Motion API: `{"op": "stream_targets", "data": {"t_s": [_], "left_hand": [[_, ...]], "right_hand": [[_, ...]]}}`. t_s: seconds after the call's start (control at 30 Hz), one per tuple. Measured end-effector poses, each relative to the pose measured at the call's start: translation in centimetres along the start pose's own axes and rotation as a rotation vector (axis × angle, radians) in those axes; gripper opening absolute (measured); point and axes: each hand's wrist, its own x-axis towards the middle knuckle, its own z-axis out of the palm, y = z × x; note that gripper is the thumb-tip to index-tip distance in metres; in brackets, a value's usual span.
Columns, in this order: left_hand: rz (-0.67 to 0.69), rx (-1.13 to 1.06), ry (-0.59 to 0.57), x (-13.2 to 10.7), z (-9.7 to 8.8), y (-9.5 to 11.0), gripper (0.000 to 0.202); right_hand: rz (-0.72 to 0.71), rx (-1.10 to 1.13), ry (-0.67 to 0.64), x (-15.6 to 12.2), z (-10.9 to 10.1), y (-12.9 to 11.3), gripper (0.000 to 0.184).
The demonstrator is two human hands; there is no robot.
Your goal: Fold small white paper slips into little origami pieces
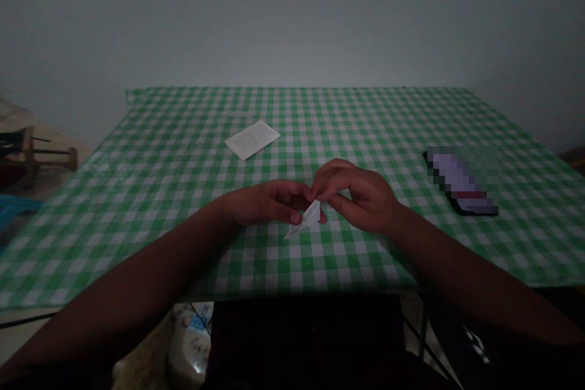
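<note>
Fingers of our left hand, nearer to us than the printed sheet lying flat farther back, close on the left edge of a small folded paper. We hold it just above the green-checked worktop, near its front edge. Our right hand pinches the paper's upper right corner, fingers curled together. Well apart to the right lies a dark phone.

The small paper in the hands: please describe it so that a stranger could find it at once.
Find the green checked tablecloth. Near the middle of its front edge, the left hand and right hand meet and pinch the small folded paper. Unlike the flat printed sheet farther back, it is folded into a narrow point.
</note>
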Motion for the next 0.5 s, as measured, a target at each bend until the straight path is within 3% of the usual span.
{"op": "stream_targets", "data": {"t_s": [0.1, 0.23, 0.3, 0.5], "left_hand": [[0.089, 0.127, 0.132, 0.1, -0.2, -0.2, 0.038], [0.293, 0.509, 0.543, 0.0, -0.6, -0.1, 0.041], [0.309, 0.695, 0.680, 0.0, -0.6, 0.0, 0.041], [0.376, 0.869, 0.791, -0.1, -0.3, -0.2, 0.045]], "right_hand": [[0.045, -0.022, 0.070, -0.1, 0.1, 0.3, 0.015], [0.220, -0.108, 0.282, -0.5, 0.5, 1.7, 0.023], [0.328, -0.038, 0.238, -0.7, 0.8, 2.6, 0.027], [0.443, 0.171, 0.165, -0.9, 2.0, 3.9, 0.041]]}}
